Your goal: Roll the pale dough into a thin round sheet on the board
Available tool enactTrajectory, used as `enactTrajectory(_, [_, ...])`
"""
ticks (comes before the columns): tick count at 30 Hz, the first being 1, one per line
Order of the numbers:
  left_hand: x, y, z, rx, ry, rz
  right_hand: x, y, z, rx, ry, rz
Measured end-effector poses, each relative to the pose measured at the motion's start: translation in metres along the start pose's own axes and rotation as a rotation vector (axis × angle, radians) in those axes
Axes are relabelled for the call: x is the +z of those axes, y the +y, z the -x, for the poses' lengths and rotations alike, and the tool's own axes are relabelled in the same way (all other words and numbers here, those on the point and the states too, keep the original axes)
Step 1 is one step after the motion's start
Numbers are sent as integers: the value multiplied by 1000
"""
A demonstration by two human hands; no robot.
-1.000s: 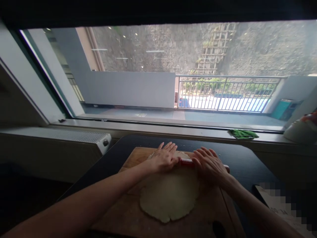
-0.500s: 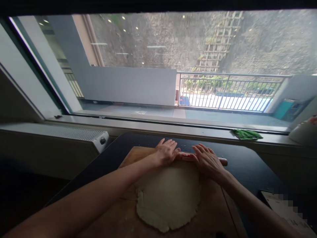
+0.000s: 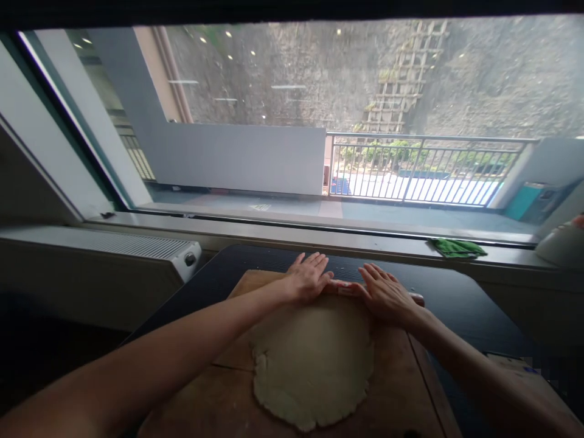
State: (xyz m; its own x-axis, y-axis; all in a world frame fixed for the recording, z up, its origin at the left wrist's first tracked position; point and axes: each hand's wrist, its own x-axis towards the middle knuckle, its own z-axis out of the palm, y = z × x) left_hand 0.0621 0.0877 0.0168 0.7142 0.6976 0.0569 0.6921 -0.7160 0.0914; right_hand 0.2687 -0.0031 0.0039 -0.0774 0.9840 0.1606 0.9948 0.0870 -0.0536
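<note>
A flat, roughly round sheet of pale dough point(image 3: 314, 365) with ragged edges lies on a wooden board point(image 3: 396, 377). Across its far edge is a rolling pin point(image 3: 344, 288), mostly hidden under the hands; its right handle shows past my right hand. My left hand point(image 3: 309, 277) rests flat on the pin's left part, fingers stretched out and pointing away. My right hand point(image 3: 387, 292) lies on the pin's right part with its fingers extended up and to the left. Between the two hands, a short section of the pin with red marks is visible.
The board sits on a dark table point(image 3: 451, 292) below a window. A green cloth point(image 3: 457, 247) and a whitish object point(image 3: 561, 243) are on the sill at the right. A white radiator point(image 3: 137, 243) stands left. A flat item point(image 3: 524, 374) lies at the table's right edge.
My right hand and the pin's right handle have shifted slightly right. The right fingers sit a little farther from my left hand. The dough's right edge appears slightly farther right.
</note>
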Motion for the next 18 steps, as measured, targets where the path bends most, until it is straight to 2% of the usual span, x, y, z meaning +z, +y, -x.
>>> enactTrajectory(2, [-3, -2, -18, -73, -29, 5, -1, 1, -16, 75, -26, 11])
enactTrajectory(3, [-4, -2, -17, -65, -32, 5, -2, 0, -14, 70, -36, 5])
enactTrajectory(4, [-3, -2, -10, -28, -29, 4, -3, -1, -6, 34, -40, -8])
enactTrajectory(7, [2, -2, 33, 151, -3, 16, -4, -4, 39, -166, -23, -69])
enactTrajectory(9, [4, -1, 49, 207, 17, 27, -4, -2, 55, -247, -19, -94])
enactTrajectory(11, [4, -1, 38, 165, 24, 24, -3, 3, 44, -202, -27, -73])
enactTrajectory(15, [-2, 0, -25, -96, -24, 19, -2, 12, -14, 109, -92, -11])
enactTrajectory(17, [-5, 0, -31, -118, -18, 12, -5, 8, -16, 138, -113, -16])
enactTrajectory(18, [-5, 0, -22, -72, -9, 6, -7, 4, -6, 93, -116, -27])
